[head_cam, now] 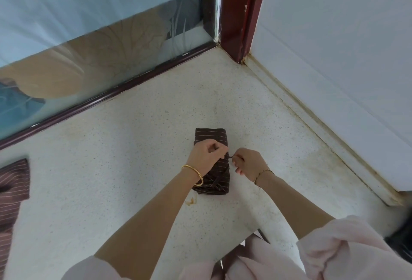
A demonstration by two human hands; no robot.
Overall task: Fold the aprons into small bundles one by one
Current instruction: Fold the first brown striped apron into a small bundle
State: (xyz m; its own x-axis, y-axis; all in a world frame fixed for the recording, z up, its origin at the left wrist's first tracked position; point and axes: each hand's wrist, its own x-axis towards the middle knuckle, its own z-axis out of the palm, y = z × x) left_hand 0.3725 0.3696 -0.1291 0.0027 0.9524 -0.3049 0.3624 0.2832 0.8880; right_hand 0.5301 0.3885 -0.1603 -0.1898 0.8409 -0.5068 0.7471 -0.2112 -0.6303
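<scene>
With the folded apron [211, 136] lying under the hands, the left hand [207, 153] grips its middle while the right hand [248, 162] pinches the strap [230, 156] just beside it, which likely wants a steady, snug pull so the folds hold tight.

2 arms outstretched, wrists near; left hand [208, 154], right hand [249, 163] curled, pinching strap [229, 156].

Speckled off-white stone surface [133, 168], bordered at the back left by a glass panel [100, 52] etched with pale leaf shapes, set in a dark maroon frame rail [111, 94]. Upright reddish-brown wooden post [240, 12] in the far corner. Plain white wall [334, 45] on the right, above a yellowed seam [312, 119]. Small yellowish thread scrap [191, 201] lying on the surface.
</scene>
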